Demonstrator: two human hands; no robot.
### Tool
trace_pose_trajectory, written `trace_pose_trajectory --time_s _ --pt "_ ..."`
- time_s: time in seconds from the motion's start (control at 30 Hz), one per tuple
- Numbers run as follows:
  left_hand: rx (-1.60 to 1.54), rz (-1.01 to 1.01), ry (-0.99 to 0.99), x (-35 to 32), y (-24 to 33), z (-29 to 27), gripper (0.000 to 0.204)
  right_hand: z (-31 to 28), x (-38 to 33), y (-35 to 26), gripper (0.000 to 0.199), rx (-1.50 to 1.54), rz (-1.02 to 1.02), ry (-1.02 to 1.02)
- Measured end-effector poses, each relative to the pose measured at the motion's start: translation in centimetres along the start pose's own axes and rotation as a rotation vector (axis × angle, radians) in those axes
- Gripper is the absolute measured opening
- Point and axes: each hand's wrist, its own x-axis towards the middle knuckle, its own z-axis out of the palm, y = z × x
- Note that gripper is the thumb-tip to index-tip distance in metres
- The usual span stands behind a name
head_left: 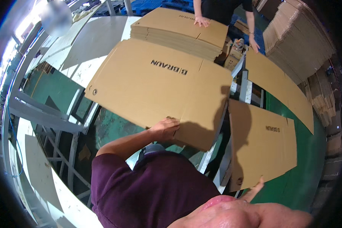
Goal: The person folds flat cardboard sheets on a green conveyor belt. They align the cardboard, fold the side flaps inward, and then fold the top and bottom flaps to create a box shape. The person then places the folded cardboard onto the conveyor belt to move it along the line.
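A large flat brown cardboard carton (pixel 152 87) with dark print lies in front of me on top of a pile. At its near edge my left hand (pixel 165 129) rests on the top face, fingers bent slightly and nothing lifted. Low on the right, my right hand (pixel 255 189) grips the bottom edge of another flat carton (pixel 268 142). That carton hangs tilted beside the pile, with a shadow across its left part. Some of my right fingers are hidden behind it.
Across from me a co-worker's hand (pixel 202 21) presses on a second carton stack (pixel 178 38); their other hand is near a long cardboard sheet (pixel 281 83). A tall cardboard stack (pixel 296 38) stands at far right. Grey metal frames (pixel 45 114) and a white table (pixel 91 49) are left.
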Motion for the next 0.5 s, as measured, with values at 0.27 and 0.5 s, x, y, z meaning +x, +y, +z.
trace_pose_trajectory --time_s 0.27,0.5 --pt "-0.037 -0.025 -0.104 0.1 -0.4 0.0 0.047 4.7 -4.5 -15.1 0.043 -0.173 -0.247 0.039" --pt "-0.055 -0.026 -0.145 0.0 -0.6 -0.7 0.05 21.8 -17.8 -10.9 0.033 0.047 -0.538 0.242"
